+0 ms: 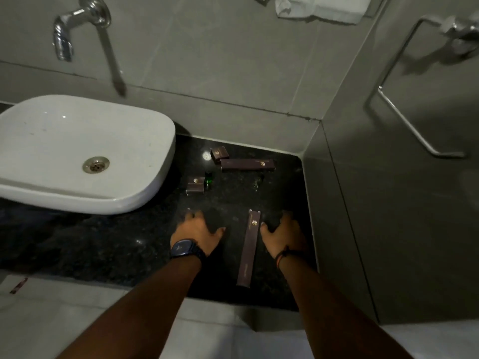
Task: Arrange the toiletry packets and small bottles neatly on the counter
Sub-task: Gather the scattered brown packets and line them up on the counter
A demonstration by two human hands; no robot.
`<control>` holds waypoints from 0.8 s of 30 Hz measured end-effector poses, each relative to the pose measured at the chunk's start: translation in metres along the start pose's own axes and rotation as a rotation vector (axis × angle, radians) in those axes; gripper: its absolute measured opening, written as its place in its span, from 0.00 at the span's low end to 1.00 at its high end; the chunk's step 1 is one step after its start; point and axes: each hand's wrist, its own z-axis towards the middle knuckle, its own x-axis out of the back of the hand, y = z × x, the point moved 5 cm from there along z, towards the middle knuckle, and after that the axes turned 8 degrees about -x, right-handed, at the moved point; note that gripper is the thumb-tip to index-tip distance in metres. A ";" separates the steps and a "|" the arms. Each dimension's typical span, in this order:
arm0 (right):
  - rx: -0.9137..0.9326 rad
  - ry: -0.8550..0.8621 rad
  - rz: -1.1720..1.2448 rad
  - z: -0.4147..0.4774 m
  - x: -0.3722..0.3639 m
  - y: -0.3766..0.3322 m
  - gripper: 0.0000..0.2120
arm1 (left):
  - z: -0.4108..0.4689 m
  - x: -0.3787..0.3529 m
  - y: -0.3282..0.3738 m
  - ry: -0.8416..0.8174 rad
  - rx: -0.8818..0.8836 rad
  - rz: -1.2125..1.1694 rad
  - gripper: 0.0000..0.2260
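- counter (124,244): black speckled stone, white basin (77,151) on its left part, grey wall along back and right edges
- left hand (198,230): palm down near the front edge, just left of the near long box, fingers spread apart, nothing gripped; can't tell if fingertips touch the stone; dark watch (182,248) on the wrist
- right hand (281,234): palm down close to the right edge, fingers spread and slightly curled, holding nothing; thumb tip just beside the top of the near long box, contact unclear; thin band (285,253) on the wrist
- near long box (248,251): dark brown, flat on the counter between the two hands, running front to back, its near end close to the front edge, gold logo at the far end
- far long box (247,164): same brown, lying crosswise near the back right corner
- small box A (219,153): brown, tilted, at the back edge, touching or just beside the left end of the far long box
- small box B (195,184): brown, mid-counter, just right of the basin's rim
- green bottle (209,178): tiny, just beside the right side of small box B; upright or lying, can't tell, too dark
- tap (77,27): chrome, on the back wall above the basin
- towel rail (414,99): on the right wall
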 end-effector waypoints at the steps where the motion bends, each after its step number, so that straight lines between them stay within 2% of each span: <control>1: 0.013 0.006 -0.006 0.001 0.000 -0.014 0.31 | 0.007 0.004 -0.005 -0.019 0.012 0.002 0.31; 4: -0.007 -0.006 -0.014 0.009 0.000 -0.052 0.28 | 0.026 0.010 -0.013 -0.077 0.043 -0.010 0.33; 7: -0.041 -0.027 0.085 0.026 -0.001 -0.084 0.24 | 0.047 0.014 -0.016 -0.065 0.020 -0.028 0.33; 11: 0.076 -0.041 0.104 0.065 -0.004 -0.125 0.16 | 0.074 0.010 -0.016 -0.058 -0.016 -0.066 0.28; 14: 0.202 -0.049 -0.034 0.105 -0.010 -0.152 0.18 | 0.093 0.000 -0.012 -0.103 -0.036 -0.046 0.22; 20: 0.437 -0.084 -0.519 0.168 -0.027 -0.191 0.24 | 0.124 -0.023 0.007 -0.181 -0.097 0.038 0.18; 24: 0.537 -0.124 -0.675 0.190 -0.039 -0.209 0.23 | 0.146 -0.029 0.015 -0.177 -0.129 0.059 0.17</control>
